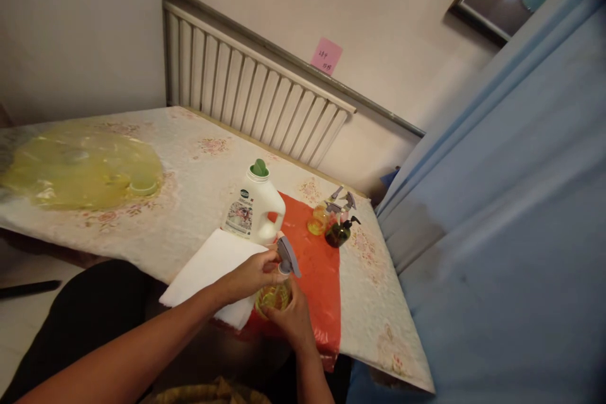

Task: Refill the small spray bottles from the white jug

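A small clear bottle with yellow liquid [273,296] stands on the red mat [318,265] near the table's front edge. My right hand [292,319] is wrapped round its body from below. My left hand [253,274] pinches the neck just under its grey pump head [288,256]. A white towel [211,270] lies under my left wrist. Behind it stands a white jug with a green cap [254,207].
Several small pump bottles [334,221] stand at the far end of the red mat. A yellow plastic cover [80,167] lies on the flowered tablecloth [189,202] at left. A radiator [250,98] lines the wall, and a blue curtain [511,202] hangs at right.
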Available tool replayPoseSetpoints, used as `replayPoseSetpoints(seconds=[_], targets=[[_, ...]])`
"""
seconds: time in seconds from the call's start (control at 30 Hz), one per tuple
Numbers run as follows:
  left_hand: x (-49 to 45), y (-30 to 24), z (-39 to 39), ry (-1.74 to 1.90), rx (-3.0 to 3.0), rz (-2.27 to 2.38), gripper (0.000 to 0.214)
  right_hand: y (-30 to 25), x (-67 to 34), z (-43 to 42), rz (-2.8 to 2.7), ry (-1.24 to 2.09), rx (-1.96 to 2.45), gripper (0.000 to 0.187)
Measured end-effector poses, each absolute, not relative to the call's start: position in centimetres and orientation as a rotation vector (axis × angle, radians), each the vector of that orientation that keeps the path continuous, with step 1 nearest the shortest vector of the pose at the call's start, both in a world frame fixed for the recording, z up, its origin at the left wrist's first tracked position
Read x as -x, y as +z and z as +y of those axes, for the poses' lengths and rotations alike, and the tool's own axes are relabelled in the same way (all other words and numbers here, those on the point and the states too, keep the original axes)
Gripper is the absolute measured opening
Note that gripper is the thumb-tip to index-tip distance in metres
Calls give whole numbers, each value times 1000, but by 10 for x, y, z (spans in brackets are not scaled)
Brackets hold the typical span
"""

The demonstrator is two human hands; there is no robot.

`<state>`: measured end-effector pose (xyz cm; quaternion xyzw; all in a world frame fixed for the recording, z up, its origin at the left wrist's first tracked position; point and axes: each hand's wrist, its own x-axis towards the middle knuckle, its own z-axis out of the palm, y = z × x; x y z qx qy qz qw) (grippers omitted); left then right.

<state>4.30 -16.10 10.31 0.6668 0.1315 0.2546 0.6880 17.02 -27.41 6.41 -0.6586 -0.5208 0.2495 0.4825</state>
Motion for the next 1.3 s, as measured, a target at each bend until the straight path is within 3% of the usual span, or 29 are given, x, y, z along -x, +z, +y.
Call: replayPoseSetpoints(seconds=[1.1, 1.3], targets=[[-31, 158, -156, 819, -1477, 410, 25, 51, -177, -275, -1247, 555, 1745, 73], [-26, 167, -154, 844, -1642, 456, 21, 56, -175, -275, -1308, 474, 1745, 64]])
